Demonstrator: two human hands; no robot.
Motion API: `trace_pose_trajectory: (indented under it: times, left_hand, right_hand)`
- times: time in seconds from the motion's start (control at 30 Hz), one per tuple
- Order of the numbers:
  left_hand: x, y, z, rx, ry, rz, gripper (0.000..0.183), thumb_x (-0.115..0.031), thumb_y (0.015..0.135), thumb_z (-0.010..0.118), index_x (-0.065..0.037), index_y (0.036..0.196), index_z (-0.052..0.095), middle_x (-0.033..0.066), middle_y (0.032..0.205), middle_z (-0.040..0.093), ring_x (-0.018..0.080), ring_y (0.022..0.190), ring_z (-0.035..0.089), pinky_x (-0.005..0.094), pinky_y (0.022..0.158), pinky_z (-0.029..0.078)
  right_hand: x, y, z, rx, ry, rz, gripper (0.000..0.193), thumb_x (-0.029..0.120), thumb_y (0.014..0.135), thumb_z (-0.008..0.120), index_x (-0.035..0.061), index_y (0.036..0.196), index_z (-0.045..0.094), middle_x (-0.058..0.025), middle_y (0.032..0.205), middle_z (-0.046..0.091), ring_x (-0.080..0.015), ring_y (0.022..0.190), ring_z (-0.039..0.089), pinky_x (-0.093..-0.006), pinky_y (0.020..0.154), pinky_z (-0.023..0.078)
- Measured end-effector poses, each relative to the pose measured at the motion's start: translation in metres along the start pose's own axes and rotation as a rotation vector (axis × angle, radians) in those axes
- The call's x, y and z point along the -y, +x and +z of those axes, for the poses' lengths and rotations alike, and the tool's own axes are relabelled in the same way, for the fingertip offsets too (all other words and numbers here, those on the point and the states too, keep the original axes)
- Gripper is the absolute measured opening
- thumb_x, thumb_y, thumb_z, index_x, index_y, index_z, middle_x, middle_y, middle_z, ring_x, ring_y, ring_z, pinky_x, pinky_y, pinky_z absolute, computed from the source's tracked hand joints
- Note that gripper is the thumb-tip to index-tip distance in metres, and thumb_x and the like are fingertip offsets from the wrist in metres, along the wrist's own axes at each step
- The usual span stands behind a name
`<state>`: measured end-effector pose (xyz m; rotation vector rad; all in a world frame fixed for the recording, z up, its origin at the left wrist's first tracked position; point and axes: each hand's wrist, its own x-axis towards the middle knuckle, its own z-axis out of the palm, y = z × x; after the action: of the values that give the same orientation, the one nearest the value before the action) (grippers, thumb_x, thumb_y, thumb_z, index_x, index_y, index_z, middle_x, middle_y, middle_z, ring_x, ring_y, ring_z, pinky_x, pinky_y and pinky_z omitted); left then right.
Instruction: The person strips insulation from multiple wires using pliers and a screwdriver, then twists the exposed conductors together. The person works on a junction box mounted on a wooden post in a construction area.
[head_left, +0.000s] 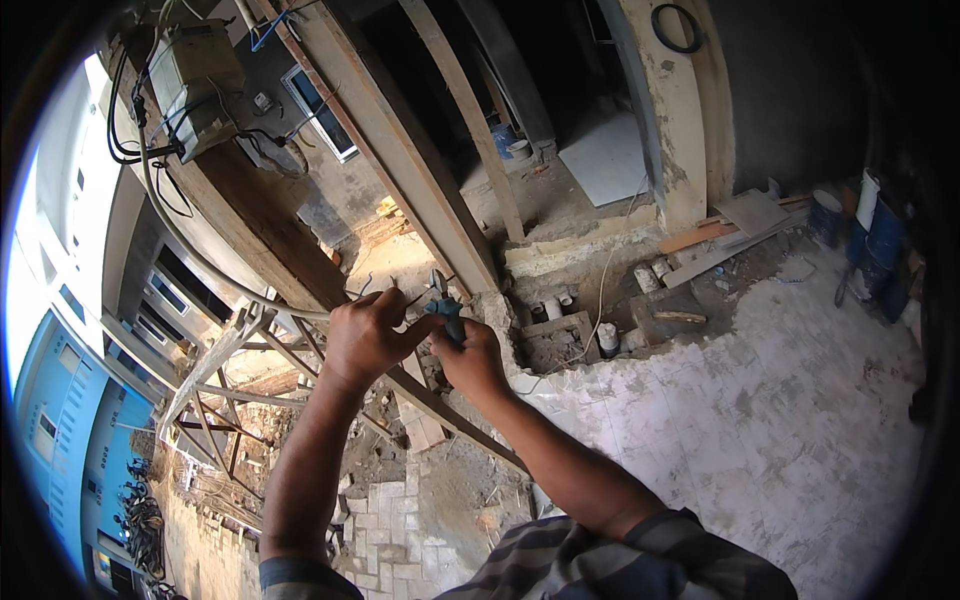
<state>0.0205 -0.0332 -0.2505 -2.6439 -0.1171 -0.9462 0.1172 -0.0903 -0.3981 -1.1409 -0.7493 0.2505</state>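
My right hand (474, 362) is closed around pliers (447, 314) with teal and dark handles, the metal jaws pointing up and away from me. Just left of it, my left hand (368, 338) is closed on a grey cable (222, 281), which runs down in a curve from the upper left. Thin wire ends (360, 286) stick out above the left fingers. A dark wire also shows between the left hand and the plier jaws. Whether the jaws grip that wire I cannot tell.
A box with loose wires (195, 90) hangs on a wooden post at upper left. Behind my hands stands a tall wooden beam (400, 150). A broken trench with pipes (608, 338) borders the pale tiled floor (730, 440). Wooden trestle legs (232, 400) stand left.
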Motion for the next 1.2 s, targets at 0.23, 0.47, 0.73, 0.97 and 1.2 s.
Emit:
trace_pose_trajectory:
  times: [0.23,0.47,0.73,0.97,1.2]
  left_hand:
    - [0.000,0.006,0.003,-0.045,0.102,-0.006,0.061,-0.051,0.072,0.092,-0.011,0.060,0.048,0.0028,0.051,0.050,0.0236,0.042,0.054,0.0379,0.044,0.045]
    - [-0.004,0.009,0.011,-0.095,0.132,-0.066,0.055,-0.057,0.071,0.090,-0.013,0.067,0.056,0.0008,0.051,0.057,0.0246,0.046,0.063,0.0375,0.044,0.048]
    - [-0.013,-0.011,-0.015,-0.194,0.080,0.192,0.081,-0.039,0.077,0.092,0.003,0.139,0.060,0.0210,0.137,0.061,0.0401,0.126,0.060,0.0494,0.106,0.051]
    - [-0.003,-0.058,-0.006,-0.367,0.131,0.220,0.089,-0.057,0.090,0.076,0.007,0.147,0.048,0.0273,0.147,0.051,0.0412,0.139,0.049,0.0594,0.113,0.046]
    - [-0.043,-0.238,0.085,-0.171,-0.708,-1.372,0.066,-0.055,0.106,0.051,-0.002,0.145,0.054,0.0187,0.134,0.062,0.0287,0.124,0.059,0.0439,0.107,0.051]
  right_hand:
    - [-0.003,0.001,0.005,-0.035,0.052,0.036,0.015,0.015,0.100,0.068,0.0018,0.095,0.071,-0.0031,0.074,0.070,-0.0103,0.063,0.064,-0.0293,0.059,0.050]
    - [0.024,-0.007,0.012,-0.075,0.679,0.504,0.024,0.024,0.099,0.072,0.0046,0.086,0.065,-0.0009,0.067,0.060,-0.0119,0.055,0.058,-0.0288,0.047,0.047]
    - [-0.075,-0.037,-0.135,-0.120,0.373,0.726,0.026,0.031,0.094,0.076,0.0071,0.103,0.070,-0.0007,0.090,0.067,-0.0126,0.084,0.066,-0.0312,0.063,0.060]
    - [-0.198,-0.176,-0.257,-0.345,0.111,1.042,0.031,0.030,0.093,0.075,0.0017,0.085,0.068,-0.0068,0.072,0.067,-0.0166,0.057,0.064,-0.0338,0.053,0.052]
    - [-0.295,-0.343,-0.326,-0.123,-0.596,1.459,0.051,0.043,0.087,0.073,-0.0037,0.106,0.071,-0.0238,0.109,0.075,-0.0368,0.099,0.074,-0.0438,0.092,0.057]
